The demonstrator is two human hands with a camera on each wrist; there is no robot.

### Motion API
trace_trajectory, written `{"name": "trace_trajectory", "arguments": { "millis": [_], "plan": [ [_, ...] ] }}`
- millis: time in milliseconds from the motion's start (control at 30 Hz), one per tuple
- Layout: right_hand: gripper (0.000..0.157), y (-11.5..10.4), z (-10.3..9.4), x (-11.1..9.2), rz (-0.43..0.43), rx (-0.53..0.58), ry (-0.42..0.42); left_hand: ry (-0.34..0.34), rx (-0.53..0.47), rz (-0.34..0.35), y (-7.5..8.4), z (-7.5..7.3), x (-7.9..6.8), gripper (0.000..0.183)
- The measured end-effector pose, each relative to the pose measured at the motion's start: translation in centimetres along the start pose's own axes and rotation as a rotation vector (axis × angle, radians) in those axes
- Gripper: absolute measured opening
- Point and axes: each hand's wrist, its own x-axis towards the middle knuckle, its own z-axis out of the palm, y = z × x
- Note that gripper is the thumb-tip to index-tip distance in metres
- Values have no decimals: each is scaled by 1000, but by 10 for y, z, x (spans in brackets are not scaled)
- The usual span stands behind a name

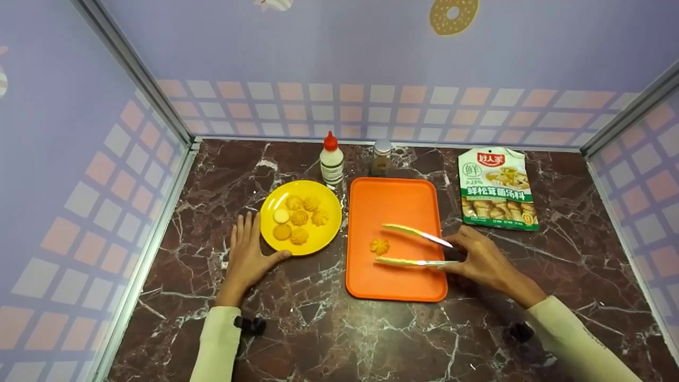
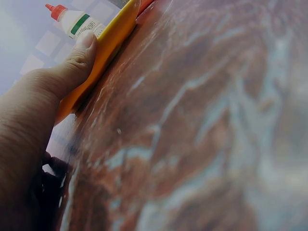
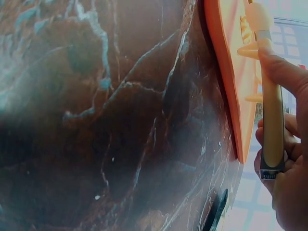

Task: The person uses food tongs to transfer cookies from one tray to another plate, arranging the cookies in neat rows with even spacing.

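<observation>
My left hand [image 1: 248, 257] lies beside the yellow plate [image 1: 323, 239], fingers extended along its left edge and thumb touching the near rim. Several golden piped cookies [image 1: 299, 218] and two smooth round pieces, one paler [image 1: 281, 215], sit on that plate. In my right hand [image 1: 485, 260] I hold tongs [image 1: 406, 262] with yellow tips, their arms spread above the orange tray [image 1: 392, 201]. One flower-shaped cookie [image 1: 379, 246] lies on the tray, near the lower tip and between the spread arms. The right wrist view shows my thumb and fingers around the tongs' handle [image 3: 272, 115].
Behind the plate stands a squeeze bottle [image 1: 332, 164] with a red cap. A small grey-lidded jar [image 1: 381, 158] is behind the tray. To the tray's right lies a green and white food pouch [image 1: 498, 188]. Patterned walls border the marbled table [image 1: 318, 329].
</observation>
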Motion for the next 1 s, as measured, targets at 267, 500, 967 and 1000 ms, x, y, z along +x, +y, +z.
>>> {"name": "trace_trajectory", "arguments": {
  "millis": [267, 500, 967, 1000],
  "plan": [
    [53, 0, 1, 1, -4, 0, -20, 6, 2, 7, 0, 0, 0, 137],
    [51, 0, 1, 2, -17, 1, -28, 18, -3, 15, 0, 0, 0, 136],
    [47, -2, 1, 5, -6, 18, -44, 12, 2, 7, 0, 1, 0, 138],
    [47, -2, 2, 5, -8, 18, -44, 12, 2, 6, 0, 1, 0, 137]
  ]
}}
